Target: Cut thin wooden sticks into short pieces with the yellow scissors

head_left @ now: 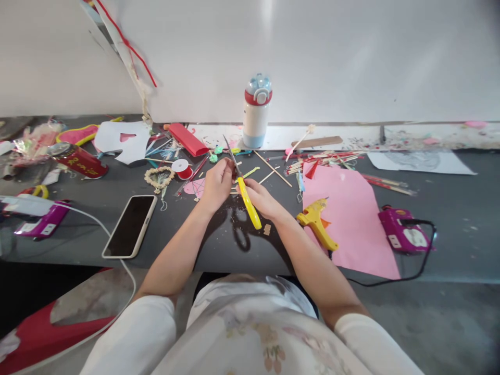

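Note:
Over the middle of the table, my right hand (pixel 261 199) is closed on a pair of scissors (pixel 250 204) with yellow handles. The scissors appear nearly edge-on, their metal blades pointing up and away from me. Close beside the blades, my left hand (pixel 217 181) is closed with its fingertips pinched together; whatever they hold is too small or hidden to make out. Partly behind my left hand lies a pink paper piece (pixel 194 187) crossed by thin lines. A small tan piece (pixel 267 229) rests on the table below the scissors, near their shadow.
A phone (pixel 130 226), a beaded heart (pixel 159 178), a red thread spool (pixel 182 169) and a red can (pixel 80 160) lie left. A bottle (pixel 258 112) stands behind. To the right are a yellow glue gun (pixel 318 224), pink paper (pixel 351 224) and a purple power strip (pixel 404 230).

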Action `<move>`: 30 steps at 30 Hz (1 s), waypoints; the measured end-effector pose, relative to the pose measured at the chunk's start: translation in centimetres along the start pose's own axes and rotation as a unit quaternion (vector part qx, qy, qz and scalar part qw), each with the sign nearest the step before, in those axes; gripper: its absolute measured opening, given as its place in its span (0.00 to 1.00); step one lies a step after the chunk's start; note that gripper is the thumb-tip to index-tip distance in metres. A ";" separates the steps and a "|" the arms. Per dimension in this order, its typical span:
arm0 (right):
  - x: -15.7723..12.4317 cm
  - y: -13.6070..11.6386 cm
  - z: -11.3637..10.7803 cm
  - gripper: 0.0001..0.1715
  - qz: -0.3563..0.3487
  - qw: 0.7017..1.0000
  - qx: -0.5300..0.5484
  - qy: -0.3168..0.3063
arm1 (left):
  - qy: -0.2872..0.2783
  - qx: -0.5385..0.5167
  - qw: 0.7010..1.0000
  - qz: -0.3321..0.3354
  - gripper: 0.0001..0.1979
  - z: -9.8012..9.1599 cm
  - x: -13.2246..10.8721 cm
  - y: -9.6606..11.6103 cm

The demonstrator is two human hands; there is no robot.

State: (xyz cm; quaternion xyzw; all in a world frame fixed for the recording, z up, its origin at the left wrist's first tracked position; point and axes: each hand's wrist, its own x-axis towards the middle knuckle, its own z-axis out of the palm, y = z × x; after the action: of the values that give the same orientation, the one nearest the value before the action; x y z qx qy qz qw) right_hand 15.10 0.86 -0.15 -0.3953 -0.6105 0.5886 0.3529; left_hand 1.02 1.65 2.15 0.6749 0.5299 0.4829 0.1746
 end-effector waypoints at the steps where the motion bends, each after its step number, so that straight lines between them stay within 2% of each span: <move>1: 0.0 0.0 0.0 0.16 -0.001 1.000 0.006 0.000 | -0.002 -0.001 1.000 -0.001 0.18 0.0 0.0 -0.1; 6: 0.0 -0.2 0.0 0.17 0.015 0.997 0.070 -0.029 | -0.010 0.023 1.000 0.005 0.18 -0.4 -0.2 -0.3; 11: 0.0 -0.5 -0.1 0.20 0.052 0.986 0.145 -0.069 | -0.026 0.174 0.976 0.128 0.16 -1.2 -0.2 -0.3; 13: 0.0 -0.6 -0.3 0.21 0.061 0.983 0.157 -0.074 | -0.040 0.209 0.966 0.146 0.17 -1.4 -0.1 -0.4; 17: -0.1 -0.9 -0.8 0.18 0.069 0.974 0.191 -0.102 | -0.051 0.227 0.963 0.137 0.17 -1.4 0.1 -0.5; 22: -0.2 -1.1 -1.5 0.10 0.107 0.943 0.264 -0.172 | -0.045 0.220 0.965 0.137 0.15 -1.1 0.0 -0.6; 26: 0.1 -0.8 -1.8 0.10 0.137 0.929 0.290 -0.187 | -0.041 0.231 0.962 0.137 0.16 -1.0 0.0 -0.7; 30: 0.5 0.1 -1.5 0.09 0.113 0.930 0.296 -0.188 | -0.042 0.236 0.962 0.130 0.16 -1.0 0.1 -0.8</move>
State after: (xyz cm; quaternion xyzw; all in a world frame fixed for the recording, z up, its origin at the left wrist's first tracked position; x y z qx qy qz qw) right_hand 16.25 1.99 -0.17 -0.2209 -0.4153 0.8421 0.2639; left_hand -0.30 1.75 2.06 0.7797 0.5285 0.3341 -0.0325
